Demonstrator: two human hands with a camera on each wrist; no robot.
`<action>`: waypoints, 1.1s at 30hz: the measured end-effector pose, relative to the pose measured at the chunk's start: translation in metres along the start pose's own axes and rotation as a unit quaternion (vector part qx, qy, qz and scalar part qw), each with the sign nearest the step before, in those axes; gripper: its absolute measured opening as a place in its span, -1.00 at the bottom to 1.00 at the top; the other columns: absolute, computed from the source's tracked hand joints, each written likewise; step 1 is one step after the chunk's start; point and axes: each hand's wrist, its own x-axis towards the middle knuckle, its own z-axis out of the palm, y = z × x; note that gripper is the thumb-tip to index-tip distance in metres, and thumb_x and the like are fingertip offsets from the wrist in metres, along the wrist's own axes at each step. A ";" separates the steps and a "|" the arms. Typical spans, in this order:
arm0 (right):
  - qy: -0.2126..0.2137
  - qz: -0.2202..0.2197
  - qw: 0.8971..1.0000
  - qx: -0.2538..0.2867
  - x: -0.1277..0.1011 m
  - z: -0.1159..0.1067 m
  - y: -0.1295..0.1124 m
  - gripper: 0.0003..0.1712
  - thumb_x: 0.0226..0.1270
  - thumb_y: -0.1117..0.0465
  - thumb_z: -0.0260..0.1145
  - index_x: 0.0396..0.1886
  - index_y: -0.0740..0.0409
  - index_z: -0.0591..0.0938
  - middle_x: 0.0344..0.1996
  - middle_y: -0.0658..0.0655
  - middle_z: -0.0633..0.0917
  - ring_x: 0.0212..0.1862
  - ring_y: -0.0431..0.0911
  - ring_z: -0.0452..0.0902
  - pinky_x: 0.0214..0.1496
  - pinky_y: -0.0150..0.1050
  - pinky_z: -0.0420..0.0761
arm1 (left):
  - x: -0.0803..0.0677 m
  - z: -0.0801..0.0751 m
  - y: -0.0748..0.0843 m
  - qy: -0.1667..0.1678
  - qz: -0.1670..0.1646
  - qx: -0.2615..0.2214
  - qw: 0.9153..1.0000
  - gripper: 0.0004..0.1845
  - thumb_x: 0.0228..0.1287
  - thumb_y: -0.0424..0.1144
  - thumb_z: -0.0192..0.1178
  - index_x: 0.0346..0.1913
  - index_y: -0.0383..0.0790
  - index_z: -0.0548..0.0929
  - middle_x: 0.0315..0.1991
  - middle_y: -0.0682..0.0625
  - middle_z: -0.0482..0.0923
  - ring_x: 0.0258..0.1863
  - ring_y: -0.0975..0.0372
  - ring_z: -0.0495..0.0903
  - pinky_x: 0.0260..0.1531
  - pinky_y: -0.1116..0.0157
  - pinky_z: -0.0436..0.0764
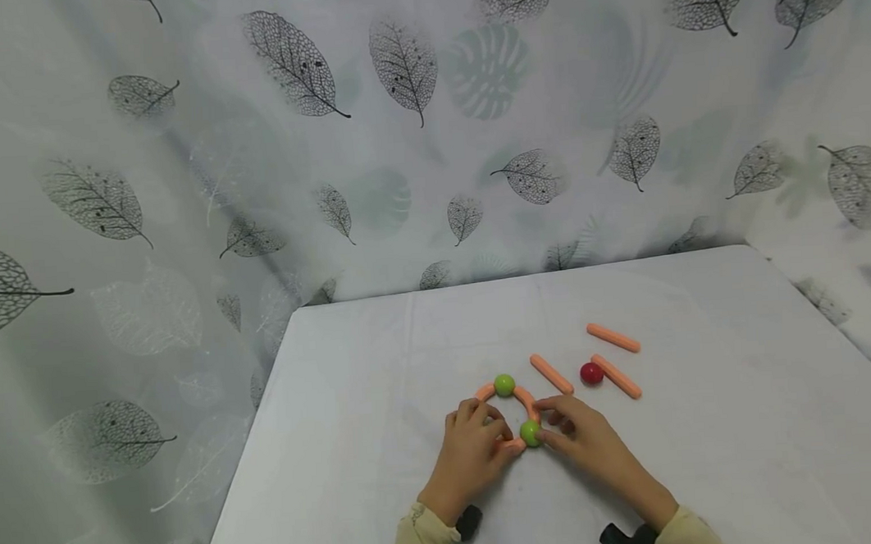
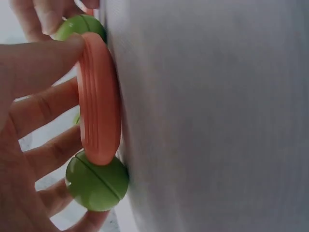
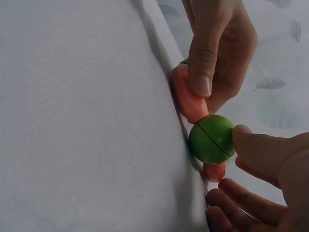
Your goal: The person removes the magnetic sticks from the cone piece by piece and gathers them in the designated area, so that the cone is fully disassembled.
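Orange curved sticks point(image 1: 525, 399) and green balls point(image 1: 504, 385) are joined into a ring on the white table. My left hand point(image 1: 470, 447) holds the ring's near curved stick point(image 2: 99, 99), thumb on one end and fingers behind it. Another green ball point(image 2: 96, 181) sits at that stick's other end; the left hand covers it in the head view. On the right of the ring, my right hand point(image 1: 580, 437) grips the lower green ball point(image 3: 212, 139) with its thumb against it. Its index finger reaches the curved stick just above that ball.
Beyond the right hand lie loose straight orange sticks point(image 1: 613, 337) and a red ball point(image 1: 592, 373), which is at the end of one stick point(image 1: 618, 377). A leaf-patterned curtain point(image 1: 401, 183) hangs behind and beside the white table point(image 1: 743, 354).
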 end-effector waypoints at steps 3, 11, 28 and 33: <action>0.008 -0.041 0.999 -0.006 -0.001 0.003 0.002 -0.53 0.21 0.21 0.57 0.13 0.07 0.70 0.03 0.04 0.72 -0.11 -0.08 0.65 -0.12 -0.31 0.67 | 0.001 0.002 -0.002 -0.015 -0.017 -0.040 0.999 -0.74 0.31 0.16 0.34 -0.37 0.09 0.75 -0.09 0.14 0.66 0.14 0.17 0.50 0.04 0.03 0.51; 0.005 -0.142 0.989 -0.042 -0.002 0.014 0.003 -0.48 0.14 0.22 0.61 0.14 -0.01 0.73 0.14 0.12 0.61 0.04 -0.09 0.59 0.02 -0.13 0.67 | 0.000 0.006 -0.007 -0.026 -0.026 -0.097 0.995 -0.78 0.28 0.13 0.40 -0.29 0.09 0.78 -0.04 0.15 0.66 0.14 0.20 0.48 0.02 0.10 0.44; 0.000 -0.107 0.993 -0.038 -0.004 0.017 -0.001 -0.58 0.15 0.33 0.60 0.01 -0.02 0.75 0.14 0.07 0.67 0.16 -0.07 0.63 0.16 -0.03 0.69 | -0.001 0.007 -0.009 -0.029 -0.028 -0.096 0.995 -0.79 0.20 0.11 0.47 -0.22 0.11 0.84 0.00 0.15 0.66 0.16 0.21 0.46 0.03 0.13 0.42; 0.000 -0.105 0.994 -0.032 -0.005 0.016 -0.003 -0.58 0.14 0.37 0.58 0.00 -0.02 0.74 0.16 0.07 0.69 0.19 0.01 0.66 0.20 0.00 0.69 | 0.000 0.007 -0.009 -0.031 -0.032 -0.101 0.994 -0.79 0.21 0.11 0.47 -0.22 0.11 0.84 0.00 0.16 0.66 0.17 0.21 0.46 0.05 0.12 0.42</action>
